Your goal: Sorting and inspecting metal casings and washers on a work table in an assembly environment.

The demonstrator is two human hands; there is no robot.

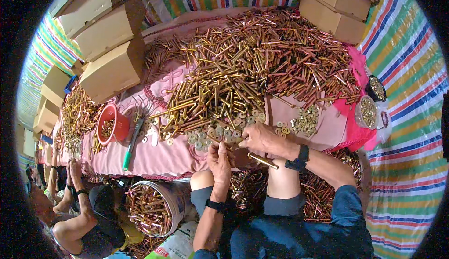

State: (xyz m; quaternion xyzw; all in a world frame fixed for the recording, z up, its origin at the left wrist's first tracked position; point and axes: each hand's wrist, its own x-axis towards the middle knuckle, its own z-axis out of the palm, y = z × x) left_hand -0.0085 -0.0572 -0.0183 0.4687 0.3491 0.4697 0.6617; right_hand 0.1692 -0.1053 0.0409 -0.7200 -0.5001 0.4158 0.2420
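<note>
My left hand (220, 163) is raised at the table's front edge, its fingers pinched on a thin gold-coloured bolt (213, 139). Just to the right, my right hand (265, 139) has its fingers pressed together, and what they hold is hidden. A second gold bolt (263, 160) shows below that hand, in front of my knee; whether the hand grips it I cannot tell. Behind both hands lie loose round washers (220, 134). A large heap of gold and copper-coloured bolts (234, 79) covers the table beyond, and small nuts (306, 121) are piled to the right.
A red bowl (122, 124) and a green-handled hand rake (131, 142) are on the left. Tubs of small parts (367, 111) stand at the right edge. Below sits a bucket (175, 207) of bolts. Cardboard boxes (114, 69) flank the heap. Another person (77, 226) works at far left.
</note>
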